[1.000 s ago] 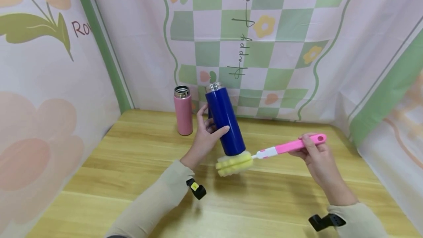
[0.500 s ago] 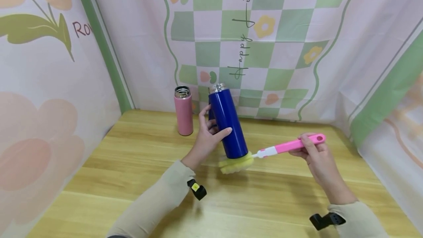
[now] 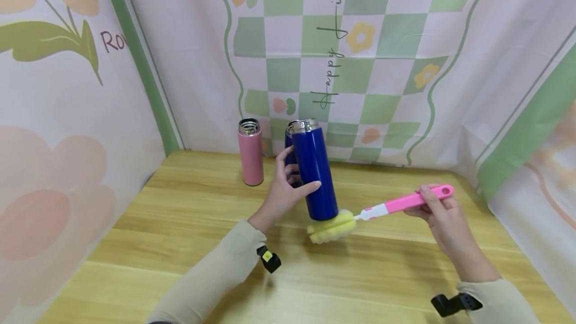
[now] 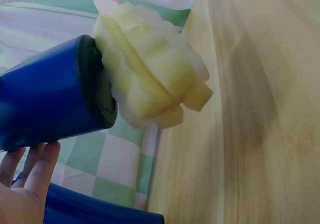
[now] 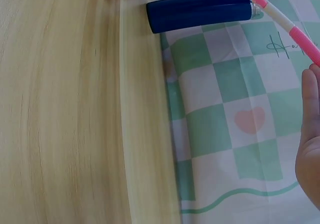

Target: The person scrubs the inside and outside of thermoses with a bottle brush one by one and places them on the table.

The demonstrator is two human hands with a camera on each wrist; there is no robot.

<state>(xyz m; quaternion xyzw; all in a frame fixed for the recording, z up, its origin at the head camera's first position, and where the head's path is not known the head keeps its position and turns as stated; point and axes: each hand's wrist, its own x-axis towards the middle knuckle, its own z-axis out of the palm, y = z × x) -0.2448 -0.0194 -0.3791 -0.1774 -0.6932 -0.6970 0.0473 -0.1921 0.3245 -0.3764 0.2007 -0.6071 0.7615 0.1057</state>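
Observation:
In the head view my left hand (image 3: pixel 281 194) grips an open-topped blue thermos bottle (image 3: pixel 317 174) about its middle, tilted, its steel neck pointing up and away. My right hand (image 3: pixel 450 226) pinches the pink handle (image 3: pixel 411 201) of a bottle brush. The brush's yellow sponge head (image 3: pixel 334 227) is right at the bottle's base; in the left wrist view the sponge (image 4: pixel 150 69) presses along the dark bottom of the bottle (image 4: pixel 55 91). Behind the held bottle stands a second blue thermos (image 3: pixel 290 151), mostly hidden; the right wrist view shows this blue thermos (image 5: pixel 200 13) at its top.
To the left of the blue bottles a pink thermos (image 3: pixel 251 156) stands uncapped near the back of the wooden table (image 3: pixel 180 224). A checked fabric curtain (image 3: pixel 360 79) hangs right behind the table, with more patterned cloth at both sides.
The held blue bottle has shifted right and slightly down and leans less, revealing more of the second thermos behind. The brush has shifted along its base and now sits farther right.

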